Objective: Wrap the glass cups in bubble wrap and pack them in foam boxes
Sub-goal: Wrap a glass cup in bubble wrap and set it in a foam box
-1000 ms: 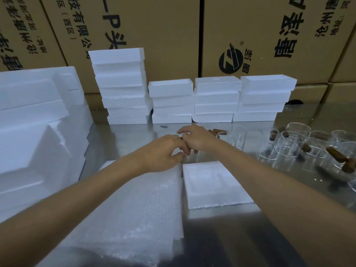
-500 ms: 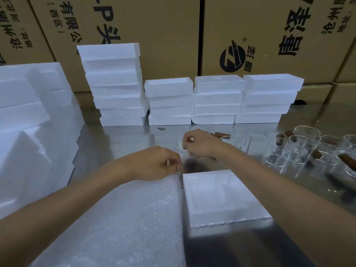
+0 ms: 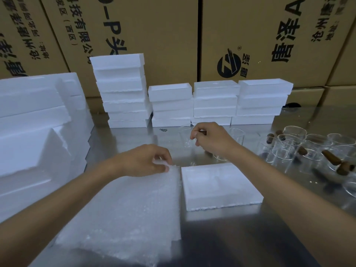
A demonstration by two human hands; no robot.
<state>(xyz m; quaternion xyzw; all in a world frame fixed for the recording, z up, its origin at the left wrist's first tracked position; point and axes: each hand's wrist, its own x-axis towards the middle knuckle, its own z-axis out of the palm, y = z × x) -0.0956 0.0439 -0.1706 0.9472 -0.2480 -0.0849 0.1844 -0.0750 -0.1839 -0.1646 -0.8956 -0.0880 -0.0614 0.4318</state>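
The left hand [image 3: 146, 160] pinches the far right corner of the stack of white bubble wrap sheets [image 3: 123, 209], thumb and fingertips closed on the top layer, probably to peel one sheet free for wrapping. The stack lies flat on the shiny steel tabletop [image 3: 221, 237], under and nearer than that hand, within easy reach.

The right hand [image 3: 211, 138] hovers farther out, its fingers curled; it seems to hold a clear glass cup [image 3: 185, 138] by the rim, though the glass is faint and I cannot tell how firm the grip is. More clear glass cups with brown handles [image 3: 308, 149] crowd together to the right of that hand, apparently waiting their turn.

A shallow white foam box [image 3: 219, 186] sits open just beside the bubble wrap, nearer than the right hand, likely placed to receive the wrapped cup. Beyond both hands stand stacked white foam boxes [image 3: 192, 103] against brown printed cartons [image 3: 163, 35]; larger white foam blocks [image 3: 34, 132] rise to the left of the left hand.
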